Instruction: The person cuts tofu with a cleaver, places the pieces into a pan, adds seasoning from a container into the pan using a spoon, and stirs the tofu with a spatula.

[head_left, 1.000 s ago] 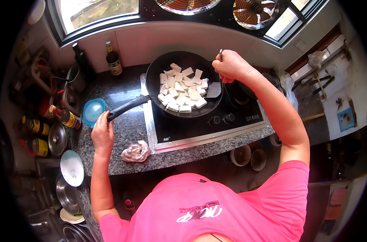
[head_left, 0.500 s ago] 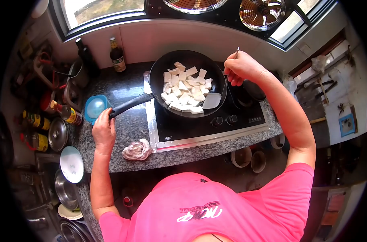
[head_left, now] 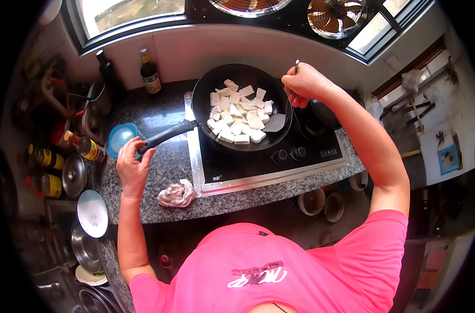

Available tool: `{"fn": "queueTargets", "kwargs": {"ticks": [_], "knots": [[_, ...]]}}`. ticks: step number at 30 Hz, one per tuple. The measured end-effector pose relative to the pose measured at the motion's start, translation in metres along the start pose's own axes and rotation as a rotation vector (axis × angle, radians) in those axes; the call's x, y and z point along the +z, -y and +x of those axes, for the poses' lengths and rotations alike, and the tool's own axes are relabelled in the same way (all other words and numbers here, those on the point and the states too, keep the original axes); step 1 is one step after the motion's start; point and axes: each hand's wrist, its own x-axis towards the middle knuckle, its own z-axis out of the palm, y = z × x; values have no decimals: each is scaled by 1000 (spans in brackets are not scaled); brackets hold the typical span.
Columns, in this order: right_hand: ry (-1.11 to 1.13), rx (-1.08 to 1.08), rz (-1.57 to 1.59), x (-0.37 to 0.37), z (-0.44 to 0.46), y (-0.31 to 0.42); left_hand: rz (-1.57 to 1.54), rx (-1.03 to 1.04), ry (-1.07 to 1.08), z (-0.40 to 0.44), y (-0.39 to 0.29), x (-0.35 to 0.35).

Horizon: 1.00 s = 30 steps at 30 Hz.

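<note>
White pieces that look like tofu (head_left: 237,117) are heaped in a black frying pan (head_left: 209,88) on the cooktop. My left hand (head_left: 132,167) holds the end of the pan's long handle, thumb and fingers on either side of it. Above the pan's right rim, my right hand (head_left: 306,83) is closed around the handle of a spatula. Its flat blade (head_left: 275,123) lies inside the pan at the right, beside the tofu.
The black cooktop (head_left: 237,169) is set in a granite counter (head_left: 143,117). A crumpled cloth (head_left: 176,194) lies at the front. Left of the pan stand a blue container (head_left: 114,148), a sauce bottle (head_left: 150,73) and a white bowl (head_left: 93,213). A dark round vessel (head_left: 325,115) sits to the right.
My right hand has shifted slightly left, and the spatula blade has tilted and moved a little up the pan's right side. My left hand's fingers have loosened slightly on the handle.
</note>
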Motion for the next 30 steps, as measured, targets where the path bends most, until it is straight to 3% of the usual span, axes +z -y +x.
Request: {"fn": "queueTargets", "kwargs": {"ticks": [3,9,12,16,18,21,23,25,30], "knots": [[20,41,26,1,-8,-2,-35,-56,-27,-1,-2,8],[-5,62,99,5,-12,-4,-99,98,-200,-2,-16,-7],[-22,70,168,11,-15,-11,-238,26,-223,-7,-15,-19],[-43,96,203,10,-17,-18,-271,-224,-342,-31,-2,-52],[-28,88,201,12,-16,-16,-117,-45,-173,-69,18,-31],[-10,83,207,9,-14,-20,386,38,550,-126,10,25],[-6,88,185,8,-17,-10,333,233,598,-142,18,62],[9,98,160,8,-15,-7,329,316,515,-143,32,82],[-14,105,276,15,-14,-15,43,110,451,-112,51,59]]}}
